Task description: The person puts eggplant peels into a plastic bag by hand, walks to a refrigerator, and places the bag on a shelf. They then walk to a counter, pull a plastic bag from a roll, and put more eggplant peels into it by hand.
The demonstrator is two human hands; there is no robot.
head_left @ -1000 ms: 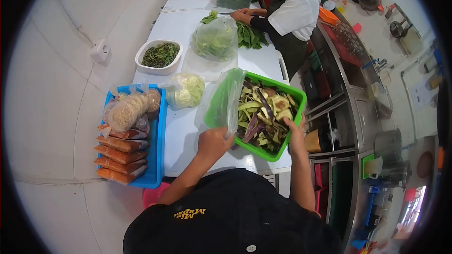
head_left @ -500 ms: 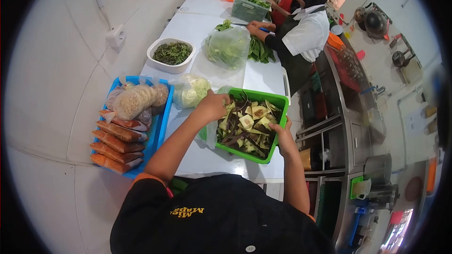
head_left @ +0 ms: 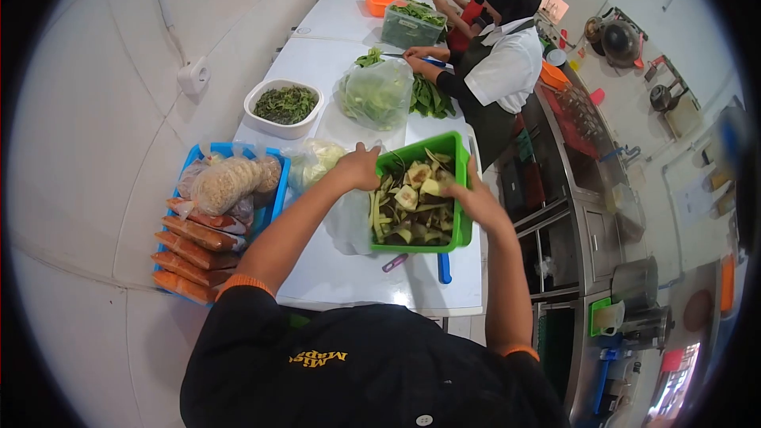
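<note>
Both my hands are closed on a green plastic basket [head_left: 463,222] in front of me, which looks tilted. My left hand [head_left: 361,170] grips its left rim, and my right hand [head_left: 482,203] holds the right side with the thumb over the edge. Inside lie vegetable trimmings [head_left: 408,198]: pale chunks and strips, some with dark skin. Just below the basket, a purple-handled tool [head_left: 395,262] and a blue handle [head_left: 445,268] lie on the table. By my left hand is a bagged pale cabbage [head_left: 315,162].
A blue tray [head_left: 279,200] at left holds bags of orange-brown and pale food. Beyond are a white tub of leaves [head_left: 252,101], a bag of greens [head_left: 376,97] and a clear container [head_left: 408,35]. Two people work along the table's right side.
The basket has been lifted or slid away from me and tipped, with both hands following it. The purple-handled tool and the blue handle now show below it.
</note>
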